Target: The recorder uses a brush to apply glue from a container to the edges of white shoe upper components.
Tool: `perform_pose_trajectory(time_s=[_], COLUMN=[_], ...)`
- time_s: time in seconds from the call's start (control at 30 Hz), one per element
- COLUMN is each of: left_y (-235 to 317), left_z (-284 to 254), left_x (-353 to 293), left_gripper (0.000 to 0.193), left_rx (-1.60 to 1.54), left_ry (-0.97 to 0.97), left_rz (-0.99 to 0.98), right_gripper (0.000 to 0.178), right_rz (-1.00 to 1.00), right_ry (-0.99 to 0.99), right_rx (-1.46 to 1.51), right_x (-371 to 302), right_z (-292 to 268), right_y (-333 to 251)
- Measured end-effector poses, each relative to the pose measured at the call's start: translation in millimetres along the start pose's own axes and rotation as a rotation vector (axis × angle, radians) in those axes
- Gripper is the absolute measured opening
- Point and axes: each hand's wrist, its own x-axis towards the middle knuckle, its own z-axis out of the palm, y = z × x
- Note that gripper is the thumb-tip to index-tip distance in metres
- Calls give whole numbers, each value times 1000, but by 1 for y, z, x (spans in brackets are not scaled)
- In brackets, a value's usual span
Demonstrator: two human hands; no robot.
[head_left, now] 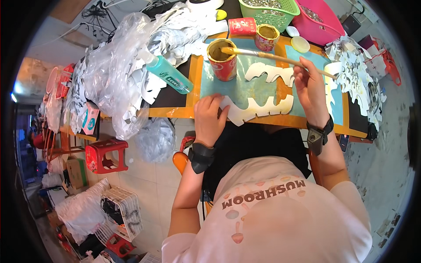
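Presently, entries run left to right across the desk (175,111).
Left end of desk: heap of crumpled clear plastic bags (115,74) with white paper cut-outs under it; a teal plastic bottle (169,73) lies tilted at its right edge.
Left hand (209,117): flat, fingers spread, pressing down the left end of the white wavy paper cut-out (258,109); gripping nothing. Black strap on the wrist.
White wavy paper cut-out: lies on the teal mat with orange border (245,87) along the near edge of the desk, between the two hands.
Second white cut-out (269,71): same mat, just behind the first, apart from it.
Red tin can of brownish paste (222,59): upright on the mat, behind the left hand.
Long wooden-handled brush (272,57): bristle end rests in the red can, handle runs right to the right hand.
Right hand (311,90): closed round the brush handle near its far end, over the right part of the mat.
Far edge: smaller open red tin (266,37), green plastic basket (268,11), pink plastic basket (320,19).
Right end of desk: stack of white cut-outs (355,72).
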Motion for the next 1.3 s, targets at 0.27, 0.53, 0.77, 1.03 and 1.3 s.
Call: perform_pose_trajectory(time_s=[0.27, 0.53, 0.77, 1.03, 1.3], left_y=[-3, -12, 1, -25, -34], left_z=[10, 14, 3, -1, 1], left_x=[16, 33, 27, 15, 15], left_gripper=[11, 11, 17, 11, 11], left_rx=[-127, -32, -9, -178, -239], left_ry=[-23, 92, 122, -42, -34], left_rz=[-108, -257, -103, 27, 50], right_gripper=[11, 20, 13, 21, 21], right_rz=[178, 111, -16, -30, -86], right_ry=[-205, -604, -422, -125, -178], right_rx=[377, 661, 301, -302, -440], right_x=[-2, 7, -14, -53, -48], right_z=[-45, 27, -1, -48, -40], right_y=[-22, -68, -57, 21, 39])
